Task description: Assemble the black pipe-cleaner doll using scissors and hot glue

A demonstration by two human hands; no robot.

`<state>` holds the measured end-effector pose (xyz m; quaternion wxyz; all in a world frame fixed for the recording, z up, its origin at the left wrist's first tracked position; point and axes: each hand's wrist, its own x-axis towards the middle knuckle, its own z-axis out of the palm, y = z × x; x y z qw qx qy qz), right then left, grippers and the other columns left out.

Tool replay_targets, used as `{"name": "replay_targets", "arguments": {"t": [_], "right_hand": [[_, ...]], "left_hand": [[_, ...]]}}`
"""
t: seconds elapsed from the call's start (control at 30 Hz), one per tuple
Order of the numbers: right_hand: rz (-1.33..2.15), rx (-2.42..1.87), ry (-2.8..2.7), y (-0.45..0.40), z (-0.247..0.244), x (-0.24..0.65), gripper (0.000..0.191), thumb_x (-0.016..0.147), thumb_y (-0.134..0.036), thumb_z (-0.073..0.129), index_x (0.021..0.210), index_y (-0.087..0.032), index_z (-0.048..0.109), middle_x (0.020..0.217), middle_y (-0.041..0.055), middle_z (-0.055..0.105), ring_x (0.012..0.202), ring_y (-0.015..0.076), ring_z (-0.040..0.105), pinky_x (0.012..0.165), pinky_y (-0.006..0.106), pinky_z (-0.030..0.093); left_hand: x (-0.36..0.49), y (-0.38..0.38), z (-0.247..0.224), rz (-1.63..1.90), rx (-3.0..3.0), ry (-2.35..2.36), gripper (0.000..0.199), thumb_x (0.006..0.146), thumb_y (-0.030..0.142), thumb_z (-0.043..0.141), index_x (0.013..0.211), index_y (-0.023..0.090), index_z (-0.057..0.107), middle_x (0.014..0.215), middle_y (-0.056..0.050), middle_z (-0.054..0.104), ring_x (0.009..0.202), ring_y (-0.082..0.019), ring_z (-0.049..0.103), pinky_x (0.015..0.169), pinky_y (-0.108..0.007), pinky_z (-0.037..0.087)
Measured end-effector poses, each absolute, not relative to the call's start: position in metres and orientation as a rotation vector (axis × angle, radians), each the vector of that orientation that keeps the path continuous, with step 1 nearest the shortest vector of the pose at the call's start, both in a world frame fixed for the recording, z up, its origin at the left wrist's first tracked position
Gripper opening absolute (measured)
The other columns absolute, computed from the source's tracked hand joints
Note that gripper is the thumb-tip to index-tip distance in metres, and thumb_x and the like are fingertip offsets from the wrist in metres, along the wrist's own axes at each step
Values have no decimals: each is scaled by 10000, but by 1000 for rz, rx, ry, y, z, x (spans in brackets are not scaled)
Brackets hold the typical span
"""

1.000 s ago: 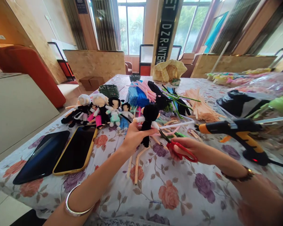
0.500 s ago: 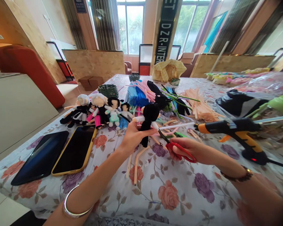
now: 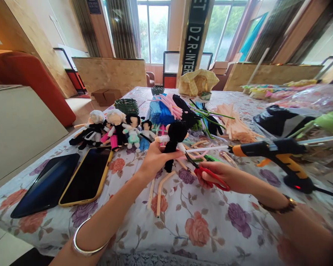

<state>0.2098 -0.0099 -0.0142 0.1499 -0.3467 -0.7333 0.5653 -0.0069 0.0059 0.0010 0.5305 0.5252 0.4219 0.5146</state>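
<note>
A small pipe-cleaner doll [image 3: 177, 133] with long black hair and white sleeves is in the grip of my left hand [image 3: 153, 159], thumb pressed across its back. My right hand [image 3: 215, 175] is closed round the red handles of a pair of scissors [image 3: 192, 160]. The dark blades point up and left and reach the doll's right white arm; whether they touch it I cannot tell. A white pipe cleaner [image 3: 211, 148] stretches from beside the doll toward the glue gun [image 3: 274, 153], which lies to the right with a red light lit.
Several finished dolls [image 3: 116, 127] sit at the left, behind a yellow-cased phone [image 3: 86, 175] and a dark tablet-like slab [image 3: 46, 184]. Bundles of blue pipe cleaners [image 3: 163, 112] and peach pipe cleaners [image 3: 235, 123] lie farther back. Bent peach pieces [image 3: 159, 195] rest on the flowered tablecloth [image 3: 197, 229].
Almost nothing differs. The view has shifted very slightly, and both hands keep their hold on the doll and the scissors in nearly the same place.
</note>
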Motion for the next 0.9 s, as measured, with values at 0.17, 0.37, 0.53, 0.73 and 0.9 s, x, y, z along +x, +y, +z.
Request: {"name": "replay_targets", "arguments": {"t": [0.17,0.37,0.53,0.73,0.9], "right_hand": [[1561,-1070,-2188,-10,-9,209,460,867,-589,399,748,-158,507,703,20,514,600,94,434,510,223,332],[1629,-1166,-2180,-15,4,209,501,843,-617,412,802,-140,560,694,15,490,555,78,379,448,212,298],[1550,-1166,-2234,-18,8,212,378,854,-507,480,804,-151,598,651,-4,466,528,77,365,452,216,316],[1495,-1153,-2341,-13,11,212,227,862,-310,475,727,-152,565,601,-15,455,509,76,375,486,218,346],[1654,-1201,-2383,-6,22,210,197,832,-308,510,804,-130,590,687,6,498,576,85,400,518,213,339]], "left_hand": [[-8,7,0,1234,1283,1030,265,523,241,809,722,154,658,666,-13,667,597,-154,607,593,-264,468],[-9,9,0,1199,1359,965,325,535,255,810,808,138,678,730,-41,681,647,-163,615,605,-262,470],[-8,7,2,1204,1352,922,323,512,240,823,779,144,669,699,-18,666,616,-136,593,585,-242,461],[-8,6,-1,1223,1368,906,297,519,244,822,747,139,665,689,-20,665,632,-139,598,606,-241,458],[-8,7,-5,1235,1325,895,332,503,248,826,762,140,649,729,-29,680,668,-160,616,638,-262,474]]}}
